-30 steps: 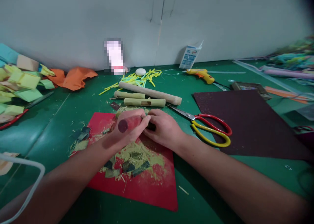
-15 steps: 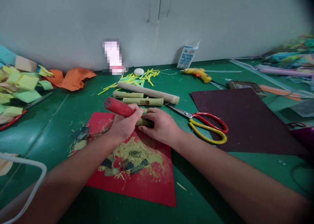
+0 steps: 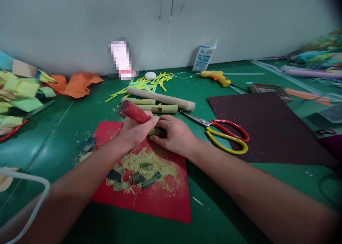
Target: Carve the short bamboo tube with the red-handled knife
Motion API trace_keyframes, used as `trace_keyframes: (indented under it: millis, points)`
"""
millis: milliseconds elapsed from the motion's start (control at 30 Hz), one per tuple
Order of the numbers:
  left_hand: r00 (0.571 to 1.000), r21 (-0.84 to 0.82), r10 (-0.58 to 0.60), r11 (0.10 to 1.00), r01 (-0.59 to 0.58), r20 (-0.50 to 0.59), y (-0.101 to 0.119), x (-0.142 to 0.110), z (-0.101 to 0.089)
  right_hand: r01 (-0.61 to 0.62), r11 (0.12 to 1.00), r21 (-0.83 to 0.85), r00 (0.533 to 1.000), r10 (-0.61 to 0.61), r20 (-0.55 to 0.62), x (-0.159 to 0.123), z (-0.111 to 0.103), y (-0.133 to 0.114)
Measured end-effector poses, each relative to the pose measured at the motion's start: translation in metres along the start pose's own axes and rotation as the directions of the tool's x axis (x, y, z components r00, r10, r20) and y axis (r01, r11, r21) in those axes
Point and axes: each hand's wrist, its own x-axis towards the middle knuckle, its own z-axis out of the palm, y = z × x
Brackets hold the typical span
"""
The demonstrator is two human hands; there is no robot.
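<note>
My left hand [image 3: 138, 131] is closed round a tool with a thick red handle [image 3: 133, 112]; the handle slants up to the left and its working end is hidden by my fingers. My right hand [image 3: 176, 134] grips a short greenish bamboo tube [image 3: 158, 131], fingers over its top and thumb along the near side. The two hands meet at the tube, above the far part of a red board [image 3: 171, 210]. Pale shavings [image 3: 149, 162] and dark bark chips [image 3: 139, 178] lie scattered over that board.
Behind my hands lie cut bamboo pieces [image 3: 169, 108] and a pale wooden rod [image 3: 160, 98]. Scissors [image 3: 227, 135] rest partly on a dark brown board [image 3: 269, 130] to the right. Farther back are a yellow glue gun [image 3: 217, 78], a carton [image 3: 204, 58] and yellow strips [image 3: 162, 80].
The red handle has tipped, its butt end now turned a little to the right and toward me. My right hand still holds the bamboo in place. The view has shifted slightly.
</note>
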Motion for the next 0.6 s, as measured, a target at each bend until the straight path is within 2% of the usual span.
trace_keyframes:
  millis: [200, 467, 600]
  points:
    - [0.998, 0.017, 0.036, 0.999, -0.037, 0.06, 0.0048, 0.0015, -0.006, 0.011, 1.0, -0.004, 1.0, -0.011, 0.006, 0.0013, 0.0011, -0.0002]
    - [0.999, -0.063, 0.042, 0.997, -0.041, 0.02, -0.0004, 0.0022, -0.0052, 0.021, 1.0, 0.02, 1.0, -0.021, -0.005, 0.0015, 0.0031, 0.0011]
    - [0.999, -0.036, 0.038, 0.999, -0.038, 0.026, -0.0015, 0.0025, -0.0047, 0.022, 0.999, 0.023, 1.0, -0.022, -0.003, 0.0024, 0.0024, 0.0016]
